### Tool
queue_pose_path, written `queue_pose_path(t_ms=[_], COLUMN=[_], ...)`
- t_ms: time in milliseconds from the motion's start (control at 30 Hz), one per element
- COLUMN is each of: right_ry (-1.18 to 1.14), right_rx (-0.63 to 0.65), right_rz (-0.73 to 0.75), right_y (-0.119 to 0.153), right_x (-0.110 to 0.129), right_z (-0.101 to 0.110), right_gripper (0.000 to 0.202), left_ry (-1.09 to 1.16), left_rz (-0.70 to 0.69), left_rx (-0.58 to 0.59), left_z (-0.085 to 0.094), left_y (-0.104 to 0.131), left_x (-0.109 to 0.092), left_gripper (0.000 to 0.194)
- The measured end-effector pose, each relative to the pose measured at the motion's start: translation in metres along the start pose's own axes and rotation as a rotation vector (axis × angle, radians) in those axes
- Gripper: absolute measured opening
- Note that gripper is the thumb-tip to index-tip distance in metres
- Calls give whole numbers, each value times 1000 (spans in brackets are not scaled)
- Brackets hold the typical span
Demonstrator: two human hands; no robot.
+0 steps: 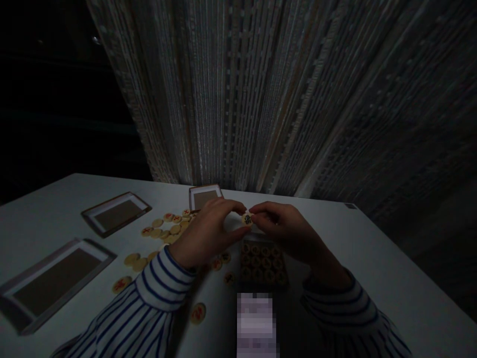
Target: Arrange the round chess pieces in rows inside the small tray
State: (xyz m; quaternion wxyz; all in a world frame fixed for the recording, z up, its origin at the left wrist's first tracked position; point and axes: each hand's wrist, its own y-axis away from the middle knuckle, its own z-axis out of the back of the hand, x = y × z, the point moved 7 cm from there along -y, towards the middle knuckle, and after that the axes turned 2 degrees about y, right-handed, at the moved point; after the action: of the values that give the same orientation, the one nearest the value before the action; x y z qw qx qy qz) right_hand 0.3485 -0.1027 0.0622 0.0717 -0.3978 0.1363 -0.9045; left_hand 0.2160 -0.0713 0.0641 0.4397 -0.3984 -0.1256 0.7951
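Observation:
Both of my hands pinch one round wooden piece with a dark character on its face (247,218), held up above the table. My left hand (210,228) has its thumb and index finger on the piece's left side. On the right side, the fingertips of my right hand (285,226) touch it. Just below my right hand sits a small dark box (285,284) filled with rows of round pieces. Loose pieces with red or dark characters lie beneath and left of my left hand, such as a red-marked one (198,313).
Three shallow box lids or trays lie on the white table (372,258): one at the near left (55,278), one farther back (116,213), one behind my left hand (204,197). A string curtain (238,99) hangs behind the table. A blurred patch covers the bottom centre.

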Motion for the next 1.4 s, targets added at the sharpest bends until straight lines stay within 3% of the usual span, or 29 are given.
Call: queue_pose_path(t_ms=[233, 400, 600, 933, 1400], right_ry=[57, 105, 254, 552, 723], right_rx=[-12, 5, 71, 38, 170], right_rz=[49, 97, 146, 267, 135], right_y=[-2, -2, 1, 3, -2], right_x=[-1, 3, 13, 16, -4], right_z=[-1, -4, -9, -16, -25], right_gripper=[20, 19, 22, 23, 28], left_ry=[558, 669, 689, 621, 309], left_rz=[437, 596, 608, 588, 493], left_rx=[22, 42, 36, 30, 33], left_z=[-14, -23, -25, -24, -18], left_y=[0, 5, 5, 5, 5], left_x=[33, 43, 47, 45, 49], left_gripper=[25, 22, 26, 26, 34])
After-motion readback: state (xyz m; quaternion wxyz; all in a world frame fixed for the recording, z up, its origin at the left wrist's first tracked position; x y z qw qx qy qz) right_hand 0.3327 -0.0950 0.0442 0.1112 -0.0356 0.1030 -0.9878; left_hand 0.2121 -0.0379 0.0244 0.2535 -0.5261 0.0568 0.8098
